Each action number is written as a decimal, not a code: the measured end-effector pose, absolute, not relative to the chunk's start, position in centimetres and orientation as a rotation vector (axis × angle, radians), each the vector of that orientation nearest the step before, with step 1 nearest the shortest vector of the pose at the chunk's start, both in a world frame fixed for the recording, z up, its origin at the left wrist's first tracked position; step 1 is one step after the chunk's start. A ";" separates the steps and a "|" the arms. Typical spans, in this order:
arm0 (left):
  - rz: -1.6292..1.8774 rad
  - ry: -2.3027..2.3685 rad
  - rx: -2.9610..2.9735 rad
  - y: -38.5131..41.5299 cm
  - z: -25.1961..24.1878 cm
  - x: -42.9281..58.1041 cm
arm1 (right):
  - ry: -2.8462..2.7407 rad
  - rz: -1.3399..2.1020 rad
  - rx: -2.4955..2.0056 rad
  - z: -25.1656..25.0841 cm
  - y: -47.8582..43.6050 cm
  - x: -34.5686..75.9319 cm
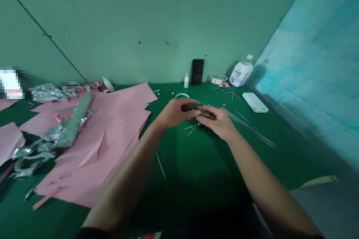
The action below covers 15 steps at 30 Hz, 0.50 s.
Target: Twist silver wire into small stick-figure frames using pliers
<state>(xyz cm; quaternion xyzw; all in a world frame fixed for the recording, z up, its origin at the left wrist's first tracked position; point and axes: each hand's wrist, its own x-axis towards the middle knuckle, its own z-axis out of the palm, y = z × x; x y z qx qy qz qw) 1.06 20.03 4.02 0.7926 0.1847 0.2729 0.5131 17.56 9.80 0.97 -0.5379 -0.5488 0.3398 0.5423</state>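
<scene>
My left hand (178, 114) and my right hand (220, 119) meet above the green table. Between thumb and fingers, both are closed on a thin wire piece (209, 115), greyish and seemingly twisted; its far parts are hidden by my fingers. A fine loop of wire (202, 105) curves up between the hands. Just under them lies a dark tool (206, 128), mostly covered, its kind unclear. Short cut wires (190, 130) lie beside it. To the right of my right hand is a bundle of long straight wires (252, 129).
Pink sheets (112, 138) and crumpled foil (49, 92) cover the left side. At the back stand a small glue bottle (186, 81), a dark phone (198, 71), a plastic tub (218, 79) and a milky bottle (241, 73). A white power bank (255, 102) lies near the right wall.
</scene>
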 end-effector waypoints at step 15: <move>0.421 0.263 2.199 21.7 3.8 0.7 | -1.420 0.743 -1.332 -0.9 9.3 17.8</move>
